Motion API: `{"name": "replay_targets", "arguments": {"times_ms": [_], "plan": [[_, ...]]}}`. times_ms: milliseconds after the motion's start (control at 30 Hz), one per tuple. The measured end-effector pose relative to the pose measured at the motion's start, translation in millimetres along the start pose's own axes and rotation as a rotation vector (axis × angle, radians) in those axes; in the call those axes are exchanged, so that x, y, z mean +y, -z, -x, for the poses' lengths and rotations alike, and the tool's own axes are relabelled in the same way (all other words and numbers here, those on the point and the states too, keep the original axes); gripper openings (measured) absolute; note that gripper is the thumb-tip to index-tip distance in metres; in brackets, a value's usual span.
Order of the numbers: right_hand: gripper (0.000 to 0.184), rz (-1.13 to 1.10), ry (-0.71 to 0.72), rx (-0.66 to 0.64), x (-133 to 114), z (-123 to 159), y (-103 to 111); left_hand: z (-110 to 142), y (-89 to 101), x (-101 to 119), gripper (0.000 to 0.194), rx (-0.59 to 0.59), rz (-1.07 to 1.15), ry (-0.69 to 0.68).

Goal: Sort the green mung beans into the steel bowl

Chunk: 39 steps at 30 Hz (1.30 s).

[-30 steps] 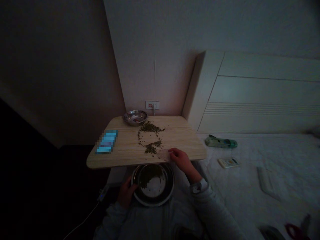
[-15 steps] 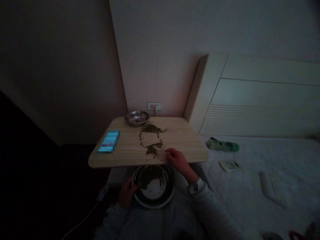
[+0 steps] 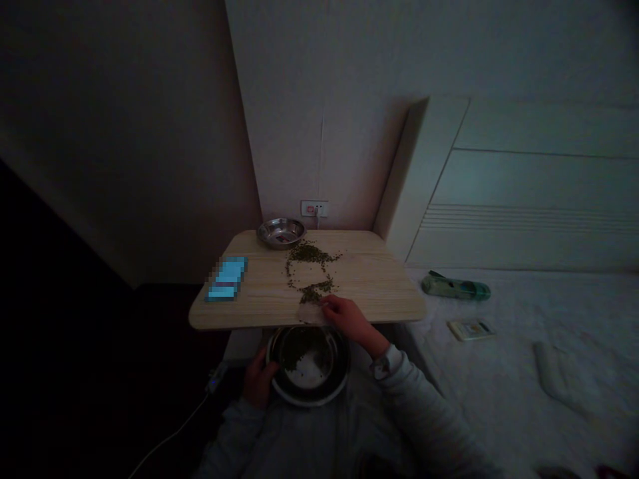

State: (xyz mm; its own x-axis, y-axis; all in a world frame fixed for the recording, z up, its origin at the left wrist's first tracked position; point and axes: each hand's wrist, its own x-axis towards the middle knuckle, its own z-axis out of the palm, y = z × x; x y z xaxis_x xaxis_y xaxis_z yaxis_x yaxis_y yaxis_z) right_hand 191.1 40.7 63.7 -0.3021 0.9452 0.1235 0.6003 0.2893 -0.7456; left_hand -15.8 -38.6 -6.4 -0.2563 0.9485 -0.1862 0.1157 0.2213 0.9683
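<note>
My left hand grips the left rim of a large metal bowl, which is held just below the table's front edge, over my lap. Small dark green grains lie in that bowl. Over the front of the wooden table, my right hand is closed with its fingers pinched on a pale, see-through flat piece; its exact kind is hard to make out in the dim light. Just beyond the fingertips is a small heap of green grains. A larger heap lies farther back, with loose grains scattered between.
A shiny metal bowl stands at the table's back left, a phone with a blurred screen at its left. On the bed to the right are a green bottle-like item, another phone and a folded cloth. A power strip hangs lower left.
My right hand has shifted left across the table with the see-through piece, up to the front heap of grains. My left hand still holds the bowl. The view has turned slightly.
</note>
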Motion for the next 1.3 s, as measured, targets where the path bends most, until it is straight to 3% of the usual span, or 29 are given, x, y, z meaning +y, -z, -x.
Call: {"name": "replay_targets", "arguments": {"times_ms": [167,400,500,833,967,1300], "plan": [[0.028,-0.093,0.026,-0.055,1.0,2.7,1.1,0.4,-1.4,2.4,0.043,0.009,0.096,0.01],[0.029,-0.219,-0.078,0.277,18.3,-18.6,6.2,2.5,-1.1,5.8,0.046,-0.016,0.098,0.028],[0.029,-0.185,-0.104,0.348,21.0,-31.1,4.8,3.8,0.7,8.1,0.044,-0.004,0.07,0.01],[0.024,-0.066,-0.091,0.311,15.7,-39.7,-6.2,3.3,-1.6,6.7,0.045,0.008,0.074,0.015],[0.023,-0.015,-0.022,0.276,16.7,-37.5,-6.4,4.9,0.0,12.6,0.042,-0.01,0.094,0.003],[0.022,-0.095,0.052,0.233,18.5,-36.8,-7.9,5.8,-3.3,13.8,0.043,-0.003,0.244,0.071]]}}
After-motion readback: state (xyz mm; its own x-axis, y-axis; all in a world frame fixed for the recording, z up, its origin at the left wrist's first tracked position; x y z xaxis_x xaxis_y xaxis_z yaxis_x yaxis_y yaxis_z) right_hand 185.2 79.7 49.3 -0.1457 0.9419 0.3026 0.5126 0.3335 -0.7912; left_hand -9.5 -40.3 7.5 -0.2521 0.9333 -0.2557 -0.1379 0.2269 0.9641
